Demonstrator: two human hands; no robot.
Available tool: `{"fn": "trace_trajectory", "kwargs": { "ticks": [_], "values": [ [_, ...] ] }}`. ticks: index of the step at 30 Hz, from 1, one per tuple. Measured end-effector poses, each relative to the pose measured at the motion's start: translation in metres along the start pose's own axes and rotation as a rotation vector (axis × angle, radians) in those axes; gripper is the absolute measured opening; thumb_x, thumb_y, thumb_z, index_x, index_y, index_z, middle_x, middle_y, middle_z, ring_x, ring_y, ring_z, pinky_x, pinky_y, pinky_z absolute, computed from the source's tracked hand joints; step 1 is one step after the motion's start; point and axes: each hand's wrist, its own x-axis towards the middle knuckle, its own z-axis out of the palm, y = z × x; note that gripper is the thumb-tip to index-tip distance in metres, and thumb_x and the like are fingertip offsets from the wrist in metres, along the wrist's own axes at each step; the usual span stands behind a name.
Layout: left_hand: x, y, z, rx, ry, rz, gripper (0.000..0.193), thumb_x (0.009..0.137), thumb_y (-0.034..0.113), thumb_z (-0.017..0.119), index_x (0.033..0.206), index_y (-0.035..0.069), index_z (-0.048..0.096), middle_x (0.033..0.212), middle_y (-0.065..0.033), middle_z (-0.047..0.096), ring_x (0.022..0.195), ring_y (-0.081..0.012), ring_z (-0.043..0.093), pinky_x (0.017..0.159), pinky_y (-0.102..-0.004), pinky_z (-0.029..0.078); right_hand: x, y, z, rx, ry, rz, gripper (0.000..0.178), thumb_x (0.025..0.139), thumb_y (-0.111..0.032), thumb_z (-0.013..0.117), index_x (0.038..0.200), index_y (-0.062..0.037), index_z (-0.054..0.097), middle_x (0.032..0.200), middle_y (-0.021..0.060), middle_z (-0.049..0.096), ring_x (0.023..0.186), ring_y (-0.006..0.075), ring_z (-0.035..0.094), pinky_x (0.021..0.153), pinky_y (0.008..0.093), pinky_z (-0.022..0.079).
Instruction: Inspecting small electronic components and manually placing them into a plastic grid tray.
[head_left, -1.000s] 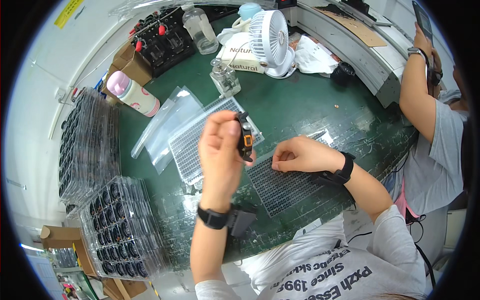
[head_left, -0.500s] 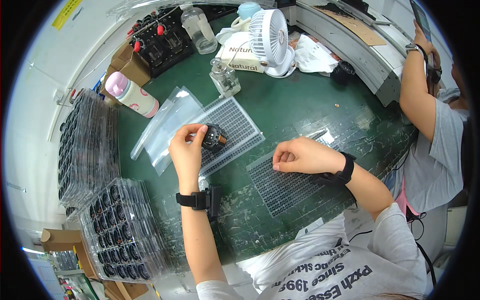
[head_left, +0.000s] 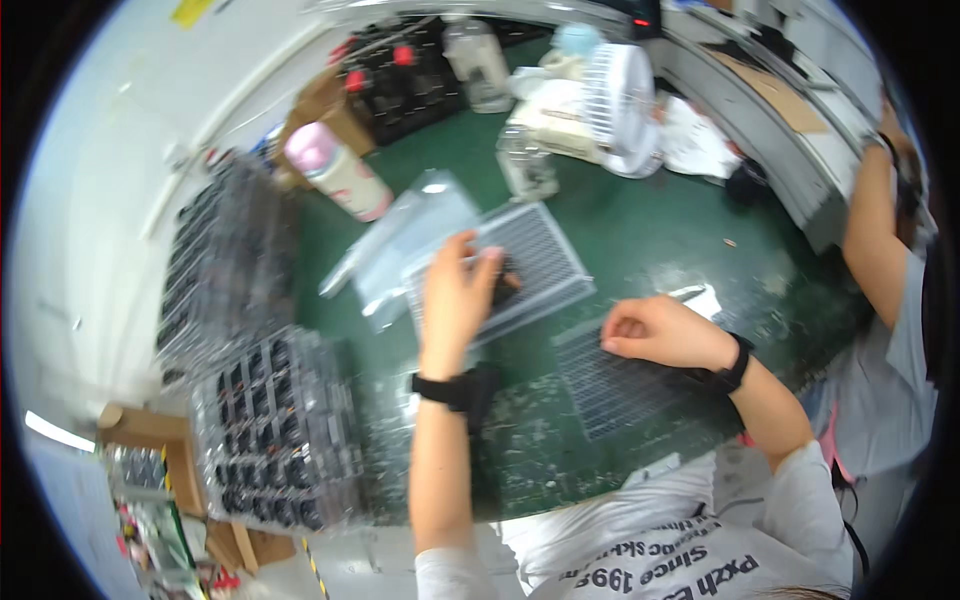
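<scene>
Pinching what looks like a dark part (head_left: 507, 288), your left hand (head_left: 455, 305) is over the left sheet (head_left: 545, 238), near its near edge; blur hides whether the part touches it. Your right hand (head_left: 668, 332) curls over the far edge of the right sheet (head_left: 605, 395), which lies toward the table's (head_left: 665, 235) near edge; whether its fingertips grip anything, you cannot tell. The work looks midway: the part is not yet set down, and what is used or left on either sheet is too blurred to count. Trays (head_left: 340, 445) of dark parts stand along the left edge, finished or not unclear. Lettering crosses your shirt (head_left: 650, 530); on the pale box (head_left: 562, 122) by the far edge, any print is lost to blur.
</scene>
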Motion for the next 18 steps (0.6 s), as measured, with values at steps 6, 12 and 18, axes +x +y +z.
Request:
{"fn": "trace_trajectory", "kwargs": {
  "ticks": [6, 12, 18],
  "values": [
    [-0.015, 0.029, 0.007, 0.114, -0.167, -0.003, 0.091, 0.069, 0.032, 0.085, 0.144, 0.009, 0.039, 0.113, -0.0233, 0.060, 0.104, -0.0428, 0.058, 0.089, -0.0482, 0.050, -0.008, -0.010, 0.000, 0.061, -0.003, 0.131, 0.020, 0.088, -0.016, 0.071, 0.094, 0.0019, 0.067, 0.078, 0.0085, 0.070, 0.070, 0.0131, 0.066, 0.066, 0.0260, 0.053],
    [-0.022, 0.026, 0.008, 0.266, -0.115, -0.022, 0.077, 0.074, 0.025, 0.079, 0.142, 0.013, 0.044, 0.103, -0.0221, 0.063, 0.099, -0.0414, 0.060, 0.085, -0.0476, 0.052, -0.004, -0.012, 0.008, -0.027, 0.004, 0.102, 0.017, 0.087, -0.011, 0.070, 0.096, 0.0032, 0.066, 0.078, 0.0054, 0.069, 0.069, 0.0087, 0.064, 0.066, 0.0225, 0.051],
    [-0.015, 0.024, 0.010, 0.314, -0.167, 0.136, 0.066, 0.075, 0.018, 0.074, 0.134, 0.006, 0.048, 0.096, -0.0238, 0.062, 0.091, -0.0414, 0.060, 0.079, -0.0494, 0.050, -0.008, -0.002, 0.004, -0.058, 0.050, 0.032, 0.023, 0.086, -0.021, 0.071, 0.097, -0.0013, 0.067, 0.080, 0.0097, 0.071, 0.071, 0.0186, 0.069, 0.068, 0.0296, 0.054]
  ]
}}
